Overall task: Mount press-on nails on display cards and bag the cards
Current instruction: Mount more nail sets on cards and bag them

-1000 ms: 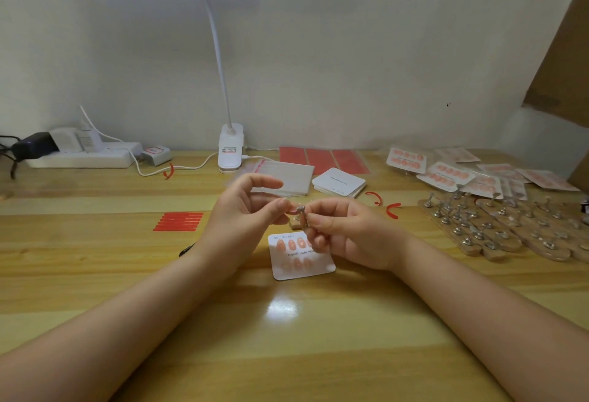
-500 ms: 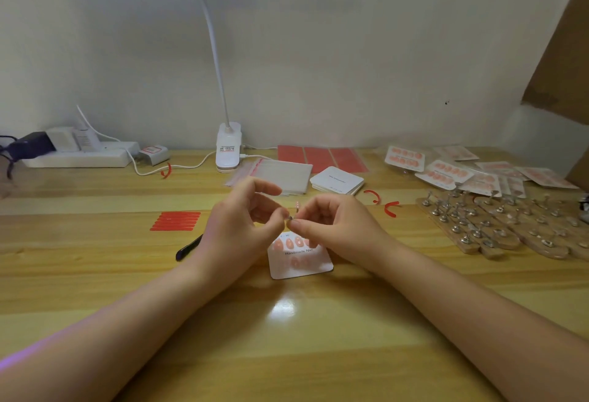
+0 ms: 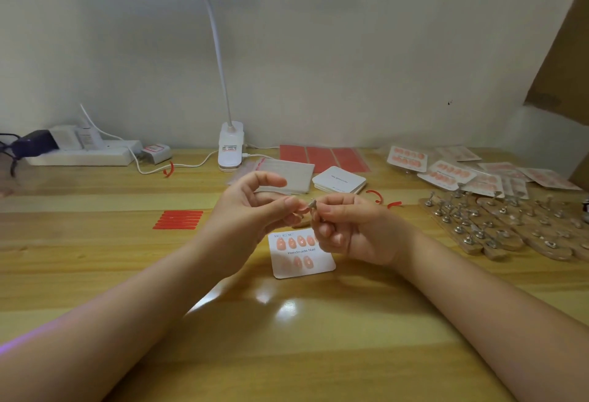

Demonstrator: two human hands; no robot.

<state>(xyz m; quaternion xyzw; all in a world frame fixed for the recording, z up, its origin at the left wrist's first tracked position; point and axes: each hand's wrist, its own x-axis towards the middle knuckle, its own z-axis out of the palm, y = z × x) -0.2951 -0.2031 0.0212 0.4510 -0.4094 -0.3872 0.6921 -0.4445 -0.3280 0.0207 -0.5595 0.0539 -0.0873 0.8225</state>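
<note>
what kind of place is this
Probably a small home workbench for packing handmade press-on nails: a wooden table against a wall, lit by a clip lamp, with wooden nail stands and finished nail cards.

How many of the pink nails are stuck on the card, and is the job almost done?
Some are done: bagged cards of pink nails lie at the far right. The white "Handmade Nail" card shows about six nails. The left hand and right hand pinch a small metal nail stand. Left: finishing, bagging.
</note>
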